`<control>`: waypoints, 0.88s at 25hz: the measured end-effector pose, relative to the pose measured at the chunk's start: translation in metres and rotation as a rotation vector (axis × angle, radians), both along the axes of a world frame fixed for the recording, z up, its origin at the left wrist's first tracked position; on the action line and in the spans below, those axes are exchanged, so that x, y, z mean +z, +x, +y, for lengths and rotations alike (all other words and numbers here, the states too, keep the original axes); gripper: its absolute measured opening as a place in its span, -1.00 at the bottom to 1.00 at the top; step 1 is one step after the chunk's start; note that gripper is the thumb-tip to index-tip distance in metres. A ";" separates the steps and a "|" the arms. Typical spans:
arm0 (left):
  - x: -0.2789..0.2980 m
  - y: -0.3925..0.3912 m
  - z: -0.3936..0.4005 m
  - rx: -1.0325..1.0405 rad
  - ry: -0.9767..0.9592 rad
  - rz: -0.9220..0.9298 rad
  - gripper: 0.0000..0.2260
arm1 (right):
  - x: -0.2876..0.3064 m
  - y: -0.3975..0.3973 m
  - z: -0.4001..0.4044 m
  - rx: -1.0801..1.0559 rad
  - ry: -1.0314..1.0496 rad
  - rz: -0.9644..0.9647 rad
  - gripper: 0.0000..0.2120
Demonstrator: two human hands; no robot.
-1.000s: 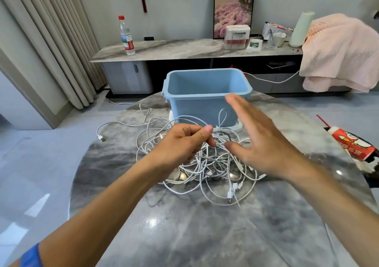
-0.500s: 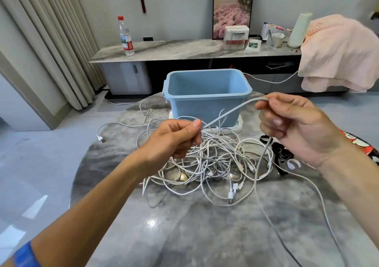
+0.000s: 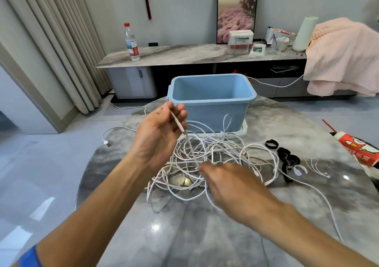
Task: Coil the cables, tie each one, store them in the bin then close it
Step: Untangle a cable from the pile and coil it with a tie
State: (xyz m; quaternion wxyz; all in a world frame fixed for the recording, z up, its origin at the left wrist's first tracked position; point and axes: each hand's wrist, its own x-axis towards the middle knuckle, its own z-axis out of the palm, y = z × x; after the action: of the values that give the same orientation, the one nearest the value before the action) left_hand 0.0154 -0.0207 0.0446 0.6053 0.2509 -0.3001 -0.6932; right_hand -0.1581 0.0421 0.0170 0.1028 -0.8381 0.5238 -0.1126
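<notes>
So I've got one white cable (image 3: 185, 132) pinched in my left hand (image 3: 158, 131), held up above the table (image 3: 205, 236) with the palm facing me, thumb and fingertips closed on it near the top end. It runs down at a slant from there toward my right hand (image 3: 231, 186), which is lower and closer to me, right at the near edge of the cable pile (image 3: 213, 156). The right hand is blurry, so I honestly can't tell if it's got hold of the cable or is just touching it.

The pile is one big white tangle sitting in the middle of the marble table, just in front of the blue bin (image 3: 211, 100). The bin has no lid on it, and nothing shows inside from this angle. It stands on a flat white thing that could be its lid (image 3: 244, 129), can't say for sure.

A few black ties (image 3: 287, 158) lie to the right of the pile, near a loose cable that trails off toward the table edge. One plug end (image 3: 106, 143) hangs out on the far left. There's a red and white carton (image 3: 359, 150) at the right edge.
</notes>
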 end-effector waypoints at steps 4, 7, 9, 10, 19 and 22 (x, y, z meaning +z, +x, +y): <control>-0.014 -0.005 0.005 0.036 -0.182 -0.450 -0.78 | 0.031 0.018 0.026 0.134 0.061 0.015 -0.92; -0.017 -0.012 0.014 -0.103 -0.599 -0.924 -0.79 | 0.048 -0.017 0.009 0.126 -0.180 -0.137 -0.80; -0.011 -0.017 0.017 -0.246 -0.651 -0.996 -0.77 | 0.051 -0.041 -0.003 0.127 -0.394 -0.266 -0.75; -0.006 -0.020 0.018 -0.313 -0.623 -0.972 -0.76 | 0.052 -0.050 -0.010 0.125 -0.445 -0.316 -0.78; -0.002 -0.030 0.028 -0.521 -0.241 -0.298 -0.77 | 0.014 -0.045 -0.032 -0.019 -0.446 -0.753 -0.74; -0.004 -0.027 0.027 -0.345 -0.380 -0.474 -0.76 | 0.011 -0.035 -0.032 -0.058 -0.351 -0.831 -0.78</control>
State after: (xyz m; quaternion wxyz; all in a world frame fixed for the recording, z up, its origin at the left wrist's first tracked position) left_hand -0.0112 0.0067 0.0408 0.4286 0.2332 -0.5941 -0.6395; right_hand -0.1931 0.0105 0.0280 0.1574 -0.7114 0.4345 -0.5296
